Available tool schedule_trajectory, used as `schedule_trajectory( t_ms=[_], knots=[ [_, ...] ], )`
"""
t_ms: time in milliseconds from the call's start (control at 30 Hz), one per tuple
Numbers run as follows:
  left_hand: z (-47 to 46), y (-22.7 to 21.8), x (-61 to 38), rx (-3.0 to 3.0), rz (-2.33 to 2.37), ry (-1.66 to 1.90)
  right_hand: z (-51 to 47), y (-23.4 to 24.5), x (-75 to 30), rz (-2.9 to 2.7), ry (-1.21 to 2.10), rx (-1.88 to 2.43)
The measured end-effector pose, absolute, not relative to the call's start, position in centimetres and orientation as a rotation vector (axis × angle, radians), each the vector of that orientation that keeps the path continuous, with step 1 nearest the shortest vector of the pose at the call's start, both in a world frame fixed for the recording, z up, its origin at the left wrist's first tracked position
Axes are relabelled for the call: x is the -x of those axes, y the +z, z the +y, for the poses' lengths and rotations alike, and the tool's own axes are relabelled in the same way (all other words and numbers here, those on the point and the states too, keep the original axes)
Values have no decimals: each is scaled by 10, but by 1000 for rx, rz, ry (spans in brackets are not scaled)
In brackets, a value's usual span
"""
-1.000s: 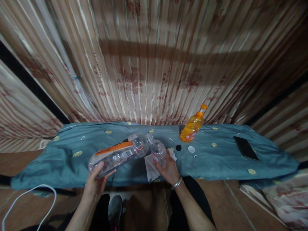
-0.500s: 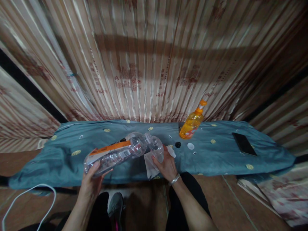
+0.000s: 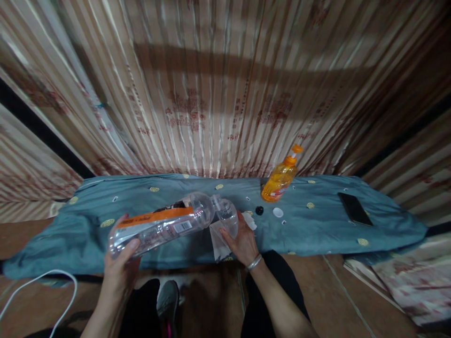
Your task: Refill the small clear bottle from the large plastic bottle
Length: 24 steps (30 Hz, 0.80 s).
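Observation:
My left hand (image 3: 120, 263) grips the base of a large clear plastic bottle (image 3: 162, 224) with an orange and white label, held nearly level with its mouth toward the right. That mouth meets the mouth of a small clear bottle (image 3: 229, 219), which my right hand (image 3: 241, 241) holds together with a white tissue (image 3: 217, 239). Both bottles hover over the near edge of a blue patterned cloth (image 3: 317, 225) spread on a low surface.
An orange dish-soap bottle (image 3: 281, 177) stands at the back of the cloth, with a black cap (image 3: 259, 211) and a white cap (image 3: 278, 212) before it. A dark phone (image 3: 354, 208) lies at the right. A white cable (image 3: 31, 291) loops on the floor at left. Striped curtains hang behind.
My left hand has slid left and lowered with the large bottle's base, so the bottle lies flatter. The right hand with the small bottle has barely shifted.

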<state>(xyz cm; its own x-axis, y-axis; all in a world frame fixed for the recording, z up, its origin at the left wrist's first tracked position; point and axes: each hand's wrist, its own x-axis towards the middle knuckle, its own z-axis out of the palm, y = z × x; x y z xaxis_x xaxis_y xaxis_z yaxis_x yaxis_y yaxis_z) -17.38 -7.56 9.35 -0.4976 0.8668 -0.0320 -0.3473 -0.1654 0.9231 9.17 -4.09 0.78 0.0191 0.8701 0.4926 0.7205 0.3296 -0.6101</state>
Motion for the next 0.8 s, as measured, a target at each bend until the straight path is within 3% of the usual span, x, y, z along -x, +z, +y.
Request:
schedule_trajectory(
  t_ms=[800],
  knots=[
    [-79, 99, 178, -849, 1308, 1897, -50, 7, -94, -1732, 257, 1451]
  ],
)
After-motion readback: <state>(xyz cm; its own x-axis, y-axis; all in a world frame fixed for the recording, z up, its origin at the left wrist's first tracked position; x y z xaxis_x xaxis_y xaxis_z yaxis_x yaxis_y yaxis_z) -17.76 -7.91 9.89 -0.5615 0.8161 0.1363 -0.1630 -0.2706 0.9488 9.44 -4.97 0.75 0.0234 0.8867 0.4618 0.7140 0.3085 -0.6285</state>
